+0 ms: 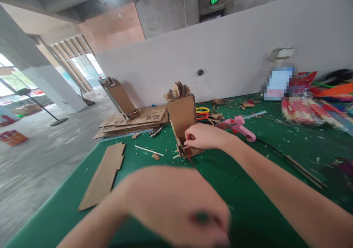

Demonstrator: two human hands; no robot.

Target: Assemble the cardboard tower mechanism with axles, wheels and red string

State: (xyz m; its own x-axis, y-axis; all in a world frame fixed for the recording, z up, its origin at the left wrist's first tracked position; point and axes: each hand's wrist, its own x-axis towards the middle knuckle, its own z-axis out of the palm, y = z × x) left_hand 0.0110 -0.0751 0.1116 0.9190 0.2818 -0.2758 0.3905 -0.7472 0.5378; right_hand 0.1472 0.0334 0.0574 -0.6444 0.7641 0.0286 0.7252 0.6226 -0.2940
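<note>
A cardboard structure (pixel 182 115) stands upright on the green table, with rounded cardboard pieces at its top and a small ledge at its foot. At that ledge, my right hand (pixel 202 135) is closed in a pinch on a thin red string (pixel 185 121), which runs down the front of the cardboard. Below the ledge the string slants toward my left hand (pixel 179 204) and passes out of sight behind it. That hand is near the camera and blurred, its fingers curled together in a pinch. What its fingertips hold is not clear.
Right of the structure lies a pink glue gun (pixel 239 127) with a black cord. A flat cardboard piece (pixel 103 176) lies at left, with stacked cardboard (pixel 138 119) and a second cardboard structure (pixel 121 97) behind. Scissors (pixel 156 131), scraps and packaged sticks (pixel 300 110) are around.
</note>
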